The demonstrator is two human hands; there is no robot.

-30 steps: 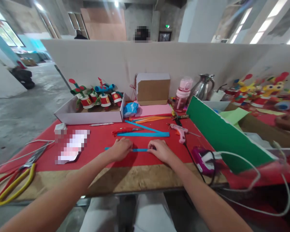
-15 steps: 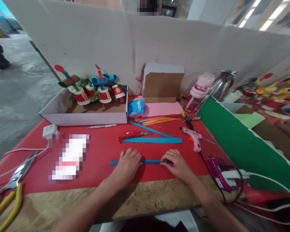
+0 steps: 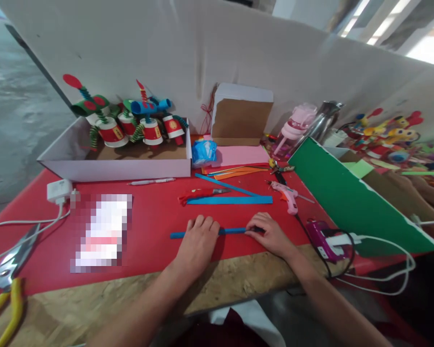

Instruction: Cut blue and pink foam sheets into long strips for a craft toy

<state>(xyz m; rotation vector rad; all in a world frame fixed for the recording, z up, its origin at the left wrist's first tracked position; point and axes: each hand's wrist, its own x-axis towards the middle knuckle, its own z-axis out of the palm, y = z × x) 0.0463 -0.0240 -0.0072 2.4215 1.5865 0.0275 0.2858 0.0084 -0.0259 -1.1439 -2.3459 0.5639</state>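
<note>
**Both hands flat on a thin blue strip near the table's front edge**

The left hand lies palm down, fingers spread and straight, pressing on a narrow blue paper strip that runs left to right across the red table cover. A short end of the strip sticks out past the left of that hand. The right hand sits at the strip's other end, fingers curled down over it, fingertips pinning it to the cover; whether they pinch it or only press I cannot tell.

Just behind the wrists, the red cover stops and bare chipboard runs to the table's front edge, so there is little room on the near side. Beyond the fingertips lies a clear band of red, then a wider blue strip and red-handled scissors. Off the right hand, close by, are a pink glue gun with its black cord, and a purple plug block; past them a green sheet stands up as a wall. Off the left hand the cover is open as far as a blurred flat item. Far back, a white box holds red-and-white craft figures.
</note>
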